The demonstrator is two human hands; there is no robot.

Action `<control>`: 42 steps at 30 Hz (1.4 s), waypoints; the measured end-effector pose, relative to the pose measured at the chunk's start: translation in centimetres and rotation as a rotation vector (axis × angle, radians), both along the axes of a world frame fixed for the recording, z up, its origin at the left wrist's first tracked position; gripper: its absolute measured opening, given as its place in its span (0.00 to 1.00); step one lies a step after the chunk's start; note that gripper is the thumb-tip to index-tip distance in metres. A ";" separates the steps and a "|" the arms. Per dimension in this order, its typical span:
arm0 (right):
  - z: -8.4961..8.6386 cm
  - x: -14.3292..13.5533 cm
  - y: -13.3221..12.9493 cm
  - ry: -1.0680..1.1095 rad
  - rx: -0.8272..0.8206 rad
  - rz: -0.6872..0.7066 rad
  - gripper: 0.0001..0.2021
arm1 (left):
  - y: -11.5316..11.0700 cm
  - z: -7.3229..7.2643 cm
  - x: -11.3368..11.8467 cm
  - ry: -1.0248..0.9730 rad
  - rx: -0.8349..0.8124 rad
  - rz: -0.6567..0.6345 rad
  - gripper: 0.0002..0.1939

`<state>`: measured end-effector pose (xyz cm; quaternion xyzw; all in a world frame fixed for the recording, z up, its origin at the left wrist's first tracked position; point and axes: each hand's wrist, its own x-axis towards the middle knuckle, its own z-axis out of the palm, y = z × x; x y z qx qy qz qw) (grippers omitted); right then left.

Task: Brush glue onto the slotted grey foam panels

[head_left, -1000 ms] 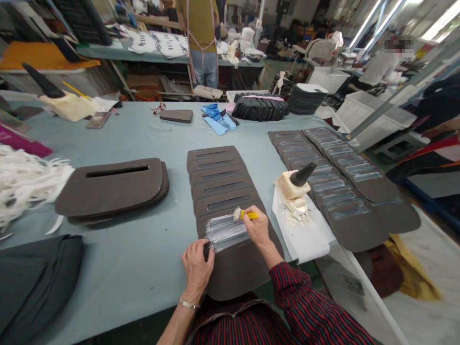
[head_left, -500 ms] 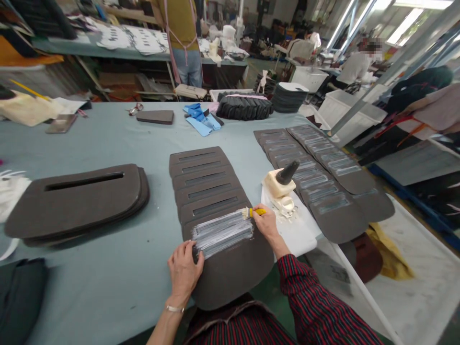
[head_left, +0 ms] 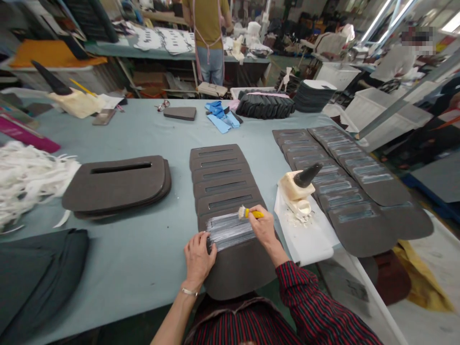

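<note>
My right hand [head_left: 263, 229] is closed round the yellow handle of a small glue brush [head_left: 251, 213], its pale bristles over the nearest dark brown panel [head_left: 240, 268]. A streaky whitish coat covers the band round this panel's slot. At the band's left end my left hand [head_left: 199, 256] grips the panel's edge, thumb and fingers bent round a dark spot there. Several slotted panels [head_left: 224, 189] overlap in a row behind it. To the right stands a cream glue container [head_left: 293, 186] with a black cone-shaped top, on a white sheet [head_left: 305, 247] with dried crumbs.
Whitish-streaked panels [head_left: 362, 230] overlap in rows on the right. At left lie a stack of slotted panels [head_left: 115, 187], white strips [head_left: 32, 182] and folded dark material [head_left: 39, 278]. Blue strips [head_left: 221, 117] and black pieces [head_left: 266, 105] lie farther back. A person [head_left: 208, 43] stands behind the table.
The view has swung left, so things appear farther right. The brush has moved slightly left along the coated band, its bristles now near the band's upper edge. My left hand keeps its place on the panel.
</note>
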<state>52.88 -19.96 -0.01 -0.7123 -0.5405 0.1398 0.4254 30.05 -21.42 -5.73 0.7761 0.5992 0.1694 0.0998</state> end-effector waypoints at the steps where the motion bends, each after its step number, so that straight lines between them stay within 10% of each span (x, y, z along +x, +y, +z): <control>1: -0.1 -2.2 0.4 0.036 0.013 0.089 0.06 | 0.0 0.0 0.0 0.002 -0.003 -0.001 0.17; 6: -1.7 -7.4 1.4 0.132 -0.025 0.310 0.06 | -0.2 0.0 0.0 -0.002 0.001 -0.001 0.17; 14: -0.5 3.9 -2.4 0.153 -0.061 -0.106 0.07 | 0.2 0.1 -0.4 -0.138 -0.104 0.056 0.18; 23: -0.7 -8.4 -4.4 0.178 -0.004 0.357 0.07 | -3.2 -0.3 -1.3 -0.065 -0.092 -0.032 0.18; 33: -0.2 6.4 -7.6 0.163 -0.088 -0.209 0.07 | -3.9 -0.1 -1.1 -0.014 -0.063 -0.056 0.19; 39: -0.4 -4.6 -6.7 0.194 -0.012 0.198 0.07 | -3.9 -0.3 -1.0 0.019 -0.059 -0.055 0.20; 42: -1.2 -5.1 -6.8 0.188 -0.048 0.241 0.07 | -3.9 -0.3 -1.0 0.014 -0.059 -0.062 0.20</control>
